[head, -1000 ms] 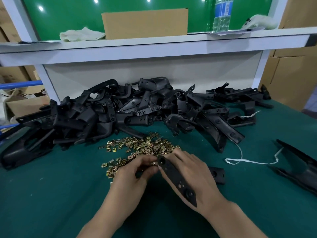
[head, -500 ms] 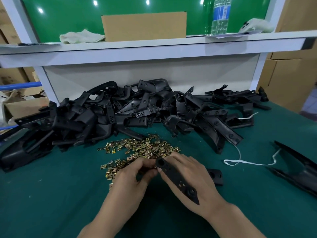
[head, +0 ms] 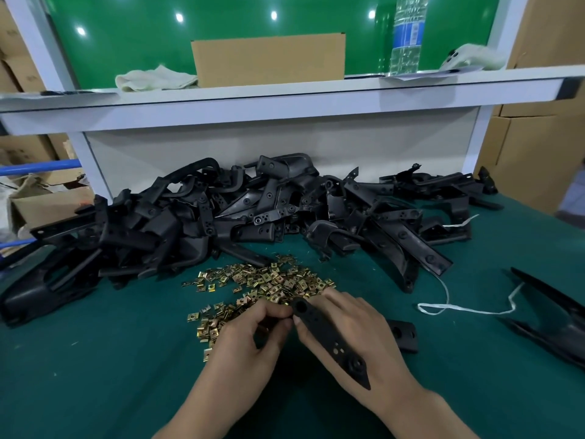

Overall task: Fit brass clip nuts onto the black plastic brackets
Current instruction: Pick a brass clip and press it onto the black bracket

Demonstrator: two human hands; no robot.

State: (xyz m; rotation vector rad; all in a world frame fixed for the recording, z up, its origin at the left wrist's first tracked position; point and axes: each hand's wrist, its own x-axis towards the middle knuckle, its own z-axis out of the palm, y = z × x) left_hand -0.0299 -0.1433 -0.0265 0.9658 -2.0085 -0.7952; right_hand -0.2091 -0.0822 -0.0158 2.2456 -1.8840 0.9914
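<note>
Green cloth covers the worktop point(head: 95, 359), where the bracket point(head: 329, 340) lies slanted across the right hand point(head: 364, 340), which grips it from beneath. The left hand point(head: 247, 343) pinches at the bracket's far tip; fingertips hide any clip there. Loose clip nuts point(head: 262, 283) lie just beyond the hands, with the bracket heap point(head: 205, 223) farther still. A skewed push could pop the clip off sideways. Both grips match the earlier frame.

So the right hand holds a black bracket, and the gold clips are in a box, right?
No. The clips lie loose on the green table, not in a box; the head view shows it. The right hand does hold the bracket.
</note>
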